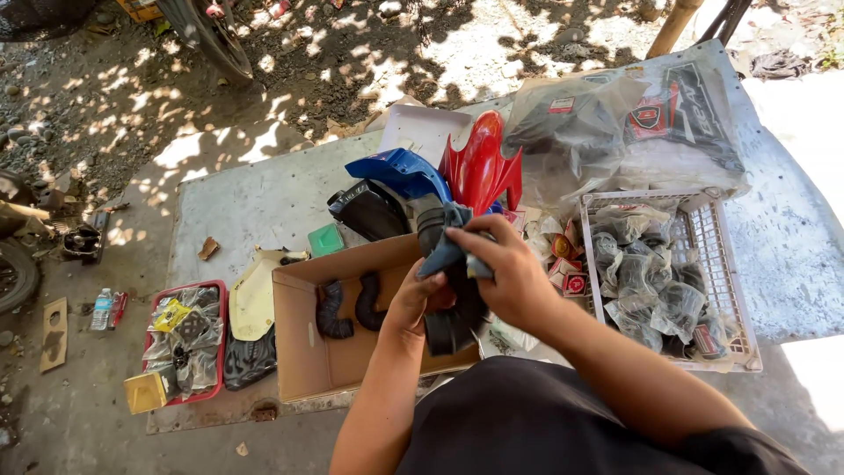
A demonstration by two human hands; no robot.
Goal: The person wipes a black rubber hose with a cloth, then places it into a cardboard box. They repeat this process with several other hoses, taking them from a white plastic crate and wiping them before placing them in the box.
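My left hand (413,303) grips a black rubber hose part (453,321) from below, holding it above a brown cardboard box (303,339). My right hand (505,268) presses a grey-blue cloth (448,246) against the top of that black part. Two black ribbed rubber hoses (347,308) lie inside the box. My dark-clothed lap fills the bottom of the view.
A white wire basket (725,264) of bagged parts stands at right. Red (479,167), blue (400,171) and black (369,211) plastic motorcycle panels lie behind the box. A red tray (220,339) of small parts sits at left, a tyre (215,40) at the far left.
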